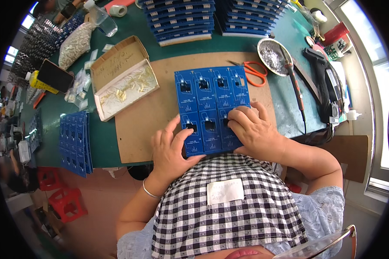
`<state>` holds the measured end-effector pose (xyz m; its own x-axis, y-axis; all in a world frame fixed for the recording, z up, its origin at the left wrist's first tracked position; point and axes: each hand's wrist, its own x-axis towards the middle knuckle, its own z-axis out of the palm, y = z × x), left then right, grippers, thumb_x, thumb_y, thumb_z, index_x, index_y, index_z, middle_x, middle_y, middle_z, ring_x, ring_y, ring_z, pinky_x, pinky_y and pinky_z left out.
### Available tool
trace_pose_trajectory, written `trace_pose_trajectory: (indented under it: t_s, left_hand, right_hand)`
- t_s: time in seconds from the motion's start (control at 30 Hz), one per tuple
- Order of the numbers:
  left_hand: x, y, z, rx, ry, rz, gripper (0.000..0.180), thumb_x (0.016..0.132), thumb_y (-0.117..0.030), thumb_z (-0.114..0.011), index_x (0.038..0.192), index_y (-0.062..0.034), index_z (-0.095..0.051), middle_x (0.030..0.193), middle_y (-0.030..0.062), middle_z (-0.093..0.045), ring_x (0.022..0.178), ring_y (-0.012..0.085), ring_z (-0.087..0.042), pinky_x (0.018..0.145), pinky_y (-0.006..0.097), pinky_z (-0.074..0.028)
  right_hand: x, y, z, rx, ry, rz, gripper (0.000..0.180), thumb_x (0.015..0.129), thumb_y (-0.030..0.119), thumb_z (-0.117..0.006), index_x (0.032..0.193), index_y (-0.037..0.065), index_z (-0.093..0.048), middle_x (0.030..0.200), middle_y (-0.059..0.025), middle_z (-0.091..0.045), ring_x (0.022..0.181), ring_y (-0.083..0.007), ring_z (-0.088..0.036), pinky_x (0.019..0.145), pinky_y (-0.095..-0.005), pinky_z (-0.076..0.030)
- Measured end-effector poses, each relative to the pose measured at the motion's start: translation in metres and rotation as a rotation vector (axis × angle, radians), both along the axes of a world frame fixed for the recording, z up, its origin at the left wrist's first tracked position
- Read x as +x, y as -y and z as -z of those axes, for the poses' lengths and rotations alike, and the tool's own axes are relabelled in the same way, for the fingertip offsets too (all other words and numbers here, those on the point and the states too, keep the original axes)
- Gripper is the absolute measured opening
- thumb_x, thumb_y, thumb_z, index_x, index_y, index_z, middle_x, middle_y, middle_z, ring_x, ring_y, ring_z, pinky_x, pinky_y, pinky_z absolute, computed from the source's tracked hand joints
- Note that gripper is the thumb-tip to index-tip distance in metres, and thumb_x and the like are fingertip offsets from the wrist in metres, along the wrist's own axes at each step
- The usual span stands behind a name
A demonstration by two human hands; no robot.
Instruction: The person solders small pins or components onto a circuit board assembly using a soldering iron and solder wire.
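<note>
across the green desk (103, 149), stacks of blue boards (181, 19) are towering along the far edge. by the near edge, a blue circuit board (209, 140) is sitting over a brown sheet (136, 134). left hand (168, 152) is grasping the board's near left corner; right hand (258, 134) is holding its right side, fingers curling onto its face. orange scissors (255, 73) are lying beside its far right corner.

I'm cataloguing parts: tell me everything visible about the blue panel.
The blue panel looks like a rectangular circuit board, two rows of four sections with fine white markings. Most visible sections show a dark patch. Face up, it is over the brown mat; whether it rests flat is unclear. The left hand touches its left side; the right hand covers part of its near right area.
</note>
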<state>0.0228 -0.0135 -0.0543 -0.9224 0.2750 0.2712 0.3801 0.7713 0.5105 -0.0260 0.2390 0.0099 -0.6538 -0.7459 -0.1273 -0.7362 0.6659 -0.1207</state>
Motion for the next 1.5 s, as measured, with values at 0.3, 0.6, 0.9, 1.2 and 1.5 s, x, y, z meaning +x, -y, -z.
trace_pose_trajectory:
  t_s: [0.3,0.6,0.9,1.2,1.5]
  left_hand:
    - [0.004,0.004,0.000,0.029,-0.066,0.028,0.070,0.056,-0.044,-0.086,0.115,-0.0163,-0.060,0.137,0.0117,-0.047,0.104,0.0291,-0.050,0.091,0.042,-0.037]
    - [0.003,0.003,0.005,0.007,0.010,0.026,0.071,0.060,-0.035,-0.085,0.121,-0.0148,-0.056,0.144,0.0113,-0.040,0.110,0.0292,-0.047,0.094,0.044,-0.034]
    - [0.003,0.010,0.012,0.224,-0.158,0.033,0.081,0.059,-0.033,-0.087,0.127,-0.0112,-0.049,0.138,0.0138,-0.048,0.105,0.0296,-0.053,0.088,0.041,-0.038]
    - [0.012,0.012,0.023,0.470,-0.163,-0.087,0.071,0.072,-0.017,-0.077,0.132,-0.0021,-0.043,0.111,0.0109,-0.065,0.097,0.0276,-0.058,0.080,0.037,-0.043]
    - [0.009,0.021,0.025,0.428,-0.346,-0.030,0.041,0.077,-0.006,-0.067,0.116,-0.0053,-0.057,0.095,0.0060,-0.068,0.077,0.0229,-0.061,0.072,0.037,-0.044]
  right_hand:
    - [-0.002,-0.005,-0.012,-0.036,0.070,-0.031,0.068,0.065,0.036,-0.080,0.118,0.001,-0.055,0.123,-0.0081,-0.046,0.123,-0.0226,-0.039,0.106,-0.0465,-0.026]
    - [0.004,0.002,-0.007,-0.046,0.061,0.004,0.072,0.061,0.036,-0.082,0.117,0.001,-0.054,0.123,-0.0091,-0.045,0.123,-0.0244,-0.039,0.103,-0.0455,-0.026]
    - [0.013,0.008,-0.010,-0.124,0.072,0.093,0.067,0.063,0.031,-0.081,0.117,0.001,-0.054,0.124,-0.0089,-0.044,0.123,-0.0256,-0.038,0.105,-0.0431,-0.025]
    - [-0.117,0.009,-0.128,-0.295,-0.506,-0.014,0.071,0.052,0.009,-0.087,0.116,0.009,-0.055,0.131,-0.0123,-0.047,0.128,-0.0325,-0.042,0.107,-0.0421,-0.040]
    - [-0.266,0.096,-0.196,0.094,-0.114,0.337,0.068,0.074,0.030,-0.079,0.130,0.002,-0.051,0.139,-0.0175,-0.040,0.123,-0.0328,-0.046,0.105,-0.0406,-0.037]
